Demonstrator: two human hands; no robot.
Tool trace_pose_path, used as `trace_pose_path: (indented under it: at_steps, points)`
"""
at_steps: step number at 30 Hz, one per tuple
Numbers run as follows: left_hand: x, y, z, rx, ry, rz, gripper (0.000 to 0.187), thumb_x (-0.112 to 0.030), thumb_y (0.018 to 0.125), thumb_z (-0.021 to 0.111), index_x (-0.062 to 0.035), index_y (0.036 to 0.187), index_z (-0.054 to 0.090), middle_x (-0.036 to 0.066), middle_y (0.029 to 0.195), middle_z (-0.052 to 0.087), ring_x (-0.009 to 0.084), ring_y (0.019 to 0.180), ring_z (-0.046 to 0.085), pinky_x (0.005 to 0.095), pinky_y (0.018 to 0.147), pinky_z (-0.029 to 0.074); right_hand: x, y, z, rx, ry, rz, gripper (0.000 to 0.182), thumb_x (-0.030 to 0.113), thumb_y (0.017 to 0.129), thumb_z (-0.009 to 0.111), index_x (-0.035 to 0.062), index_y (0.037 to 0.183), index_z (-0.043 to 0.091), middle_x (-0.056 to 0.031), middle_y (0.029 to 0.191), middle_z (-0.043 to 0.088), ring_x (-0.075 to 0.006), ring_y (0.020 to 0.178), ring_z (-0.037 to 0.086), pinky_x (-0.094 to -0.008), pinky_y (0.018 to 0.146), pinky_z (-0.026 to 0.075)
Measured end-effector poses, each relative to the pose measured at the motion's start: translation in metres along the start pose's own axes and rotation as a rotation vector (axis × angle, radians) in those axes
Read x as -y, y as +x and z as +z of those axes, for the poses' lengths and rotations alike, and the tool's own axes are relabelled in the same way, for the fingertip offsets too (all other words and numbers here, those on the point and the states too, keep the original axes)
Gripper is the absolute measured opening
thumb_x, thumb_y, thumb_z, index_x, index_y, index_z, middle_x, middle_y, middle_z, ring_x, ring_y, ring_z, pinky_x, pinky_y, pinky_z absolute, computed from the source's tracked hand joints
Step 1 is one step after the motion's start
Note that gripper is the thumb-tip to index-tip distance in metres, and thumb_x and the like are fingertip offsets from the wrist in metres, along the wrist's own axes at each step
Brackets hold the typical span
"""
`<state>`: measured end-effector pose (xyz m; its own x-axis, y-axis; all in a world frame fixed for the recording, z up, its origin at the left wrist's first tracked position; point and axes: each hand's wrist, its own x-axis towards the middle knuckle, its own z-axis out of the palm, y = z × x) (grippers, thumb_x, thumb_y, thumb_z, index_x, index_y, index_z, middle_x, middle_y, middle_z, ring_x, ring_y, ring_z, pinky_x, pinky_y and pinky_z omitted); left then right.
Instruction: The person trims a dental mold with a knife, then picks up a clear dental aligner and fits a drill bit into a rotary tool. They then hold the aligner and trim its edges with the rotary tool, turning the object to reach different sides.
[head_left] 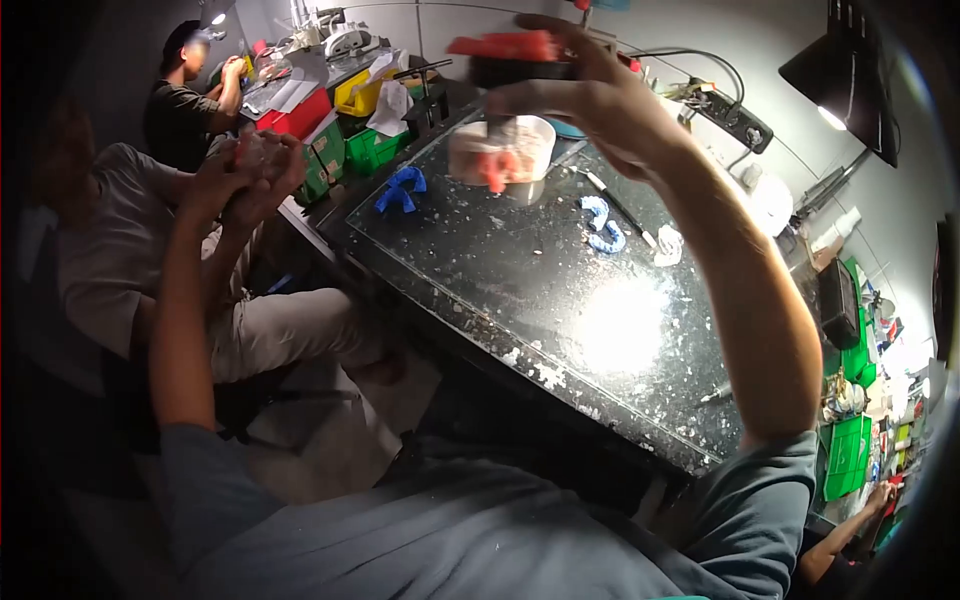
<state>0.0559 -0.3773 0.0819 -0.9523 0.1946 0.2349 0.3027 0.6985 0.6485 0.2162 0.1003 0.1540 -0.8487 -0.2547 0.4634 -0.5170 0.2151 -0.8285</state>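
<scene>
High over the worktable, my right hand (585,95) is closed around a red-topped black object (510,58), blurred by motion. Below it, a blurred red piece (494,170) overlaps a pale plastic tub (543,145) in this view. My left hand (222,182) is raised at the left with fingers curled at a pale pinkish, translucent thing (250,155); I cannot tell what it is. Another person's hand (278,182) overlaps it there. On the table lie a blue dental impression (402,188) and blue-and-white dental arch pieces (606,236).
The black worktable (480,270) is spotted with white residue. A dark pen-like tool (618,204) and a crumpled white lump (668,245) lie on it. A seated person (115,250) is close at left; another person (185,105) works behind. A lamp (845,85) hangs at right.
</scene>
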Motion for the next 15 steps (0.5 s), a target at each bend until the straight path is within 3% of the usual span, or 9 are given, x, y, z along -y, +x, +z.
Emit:
trace_pose_path:
  at_steps: [2,3,4,6,8,10,12,15]
  points:
    - [0.028,0.004,-0.004,0.070,-0.260,-0.157,0.072,-0.027,0.078,0.082,0.0026,0.136,0.051,0.012,0.120,0.065,0.0147,0.101,0.064,0.0279,0.084,0.052,-0.006,0.021,0.016,0.189,0.041,0.061,0.110,0.043,0.084,0.078,0.0024,0.157,0.007,-0.0172,0.135,0.059,-0.0263,0.127,0.056,-0.0304,0.113,0.037]
    - [0.023,-0.002,-0.006,0.065,-0.258,-0.163,0.072,-0.027,0.078,0.082,0.0026,0.136,0.051,0.012,0.120,0.065,0.0147,0.101,0.064,0.0279,0.084,0.052,-0.010,0.032,0.033,0.070,-0.113,0.039,0.092,0.038,0.086,0.078,0.0001,0.152,0.026,-0.0129,0.125,0.065,-0.0220,0.108,0.064,-0.0272,0.100,0.047]
    - [0.007,-0.014,-0.004,-0.002,-0.240,-0.135,0.062,-0.029,0.082,0.078,0.0029,0.130,0.056,0.012,0.115,0.067,0.0153,0.100,0.064,0.0260,0.084,0.051,-0.028,0.048,0.048,0.026,0.183,0.014,0.102,0.019,0.062,0.094,-0.0099,0.141,0.036,-0.0233,0.125,0.059,-0.0309,0.111,0.063,-0.0371,0.101,0.048]
    - [-0.011,-0.035,0.013,-0.071,-0.219,-0.113,0.053,-0.031,0.085,0.075,0.0032,0.124,0.061,0.012,0.109,0.068,0.0160,0.098,0.065,0.0241,0.084,0.050,-0.031,0.068,0.069,0.020,0.214,-0.004,0.111,0.019,0.059,0.095,-0.0139,0.142,0.029,-0.0255,0.124,0.059,-0.0297,0.112,0.063,-0.0362,0.101,0.049]
    - [-0.026,-0.049,0.044,-0.756,0.187,0.097,0.077,-0.031,0.081,0.082,0.0005,0.141,0.045,0.013,0.125,0.060,0.0149,0.103,0.063,0.0308,0.086,0.052,-0.025,0.079,0.086,0.050,0.205,-0.004,0.113,0.022,0.059,0.096,-0.0133,0.143,0.029,-0.0262,0.125,0.059,-0.0298,0.113,0.063,-0.0363,0.101,0.049]
    - [-0.068,-0.060,0.095,-0.266,-1.106,0.301,0.084,-0.034,0.077,0.086,-0.0012,0.141,0.043,0.014,0.125,0.058,0.0219,0.109,0.061,0.0371,0.093,0.049,-0.025,0.089,0.100,0.072,0.192,0.006,0.115,0.024,0.058,0.096,-0.0127,0.143,0.029,-0.0269,0.125,0.059,-0.0299,0.114,0.062,-0.0364,0.100,0.050]
    - [-0.125,-0.083,0.135,-0.576,-0.463,0.460,0.092,-0.037,0.069,0.091,-0.0025,0.139,0.043,0.016,0.125,0.056,0.0286,0.114,0.058,0.0415,0.098,0.046,-0.031,0.098,0.114,0.017,0.044,-0.043,0.117,0.029,0.056,0.096,-0.0121,0.142,0.030,-0.0274,0.125,0.059,-0.0303,0.112,0.063,-0.0359,0.098,0.052]
    - [-0.156,-0.072,0.154,-0.550,-0.233,0.471,0.094,-0.040,0.065,0.093,0.0006,0.134,0.045,0.021,0.124,0.055,0.0304,0.114,0.057,0.0413,0.099,0.045,-0.025,0.103,0.129,0.018,0.035,-0.028,0.118,0.032,0.056,0.096,-0.0184,0.138,0.028,-0.0263,0.120,0.062,-0.0295,0.107,0.065,-0.0351,0.094,0.053]
